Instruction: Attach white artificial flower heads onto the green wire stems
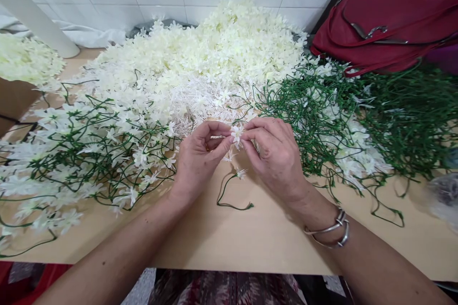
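A small white artificial flower [236, 135] is pinched between the fingertips of my two hands, above the middle of the table. My left hand [200, 157] is closed on its left side, thumb and index finger meeting at the petals. From the other side my right hand [275, 152] grips it the same way; a silver bangle circles that wrist. Just below lies a curved green plastic stem [229, 206] with a small white tuft at its upper end. Loose white stamen-like pieces [188, 100] are heaped beyond my fingers.
Cream petals [236, 43] form a large mound against the tiled wall. Stemmed white flowers [103, 147] spread at left. Bare green stems [411, 114] are piled at right, near a red handbag [382, 24]. A white pipe [39, 19] slants at back left. The table edge [229, 267] is nearest me.
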`<state>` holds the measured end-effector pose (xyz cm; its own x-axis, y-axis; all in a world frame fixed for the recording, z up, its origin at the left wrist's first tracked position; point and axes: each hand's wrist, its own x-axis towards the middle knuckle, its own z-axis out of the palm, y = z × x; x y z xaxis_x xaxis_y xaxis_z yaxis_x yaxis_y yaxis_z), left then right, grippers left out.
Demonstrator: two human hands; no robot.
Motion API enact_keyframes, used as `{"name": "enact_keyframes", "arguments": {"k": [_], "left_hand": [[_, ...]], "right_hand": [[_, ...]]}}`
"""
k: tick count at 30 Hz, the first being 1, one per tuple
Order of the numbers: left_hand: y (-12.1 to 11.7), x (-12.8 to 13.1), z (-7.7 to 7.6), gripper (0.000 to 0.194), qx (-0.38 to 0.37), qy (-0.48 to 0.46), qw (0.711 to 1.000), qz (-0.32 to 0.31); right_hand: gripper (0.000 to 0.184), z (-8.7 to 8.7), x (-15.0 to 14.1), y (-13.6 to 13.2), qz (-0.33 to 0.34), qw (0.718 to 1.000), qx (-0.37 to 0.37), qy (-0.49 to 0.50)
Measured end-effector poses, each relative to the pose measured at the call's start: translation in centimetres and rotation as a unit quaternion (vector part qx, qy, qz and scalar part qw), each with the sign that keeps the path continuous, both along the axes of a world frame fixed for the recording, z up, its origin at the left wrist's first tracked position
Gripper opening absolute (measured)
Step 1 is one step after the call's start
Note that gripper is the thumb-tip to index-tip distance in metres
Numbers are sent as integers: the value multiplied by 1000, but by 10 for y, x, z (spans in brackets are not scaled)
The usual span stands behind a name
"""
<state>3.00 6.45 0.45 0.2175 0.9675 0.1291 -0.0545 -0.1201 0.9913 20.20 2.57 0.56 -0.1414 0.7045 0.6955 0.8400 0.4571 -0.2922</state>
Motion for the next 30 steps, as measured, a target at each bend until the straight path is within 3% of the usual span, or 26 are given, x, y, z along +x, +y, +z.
{"name": "enact_keyframes", "arguments": {"k": [4, 13, 19, 23, 28, 30], "left_hand": [[1, 0, -3, 21, 0, -2, 1000, -15], [8, 1, -8, 26, -46, -69, 995, -50], [14, -2, -12, 29, -89, -97, 988, -77], [13, -3, -11, 25, -55, -98, 992, -63], [10, -2, -7, 25, -40, -78, 996, -34], [9, -2, -6, 21, -42, -66, 996, -47]], "right_hand": [[14, -2, -1, 1, 16, 999, -28, 28], [19, -3, -3, 3, 47, 976, -99, 190], [6, -5, -3, 6, 36, 907, -188, 376], [19, -5, -5, 7, 76, 866, -212, 447], [4, -2, -6, 5, 64, 889, -193, 410], [3, -3, -6, 5, 62, 880, -194, 429]]}}
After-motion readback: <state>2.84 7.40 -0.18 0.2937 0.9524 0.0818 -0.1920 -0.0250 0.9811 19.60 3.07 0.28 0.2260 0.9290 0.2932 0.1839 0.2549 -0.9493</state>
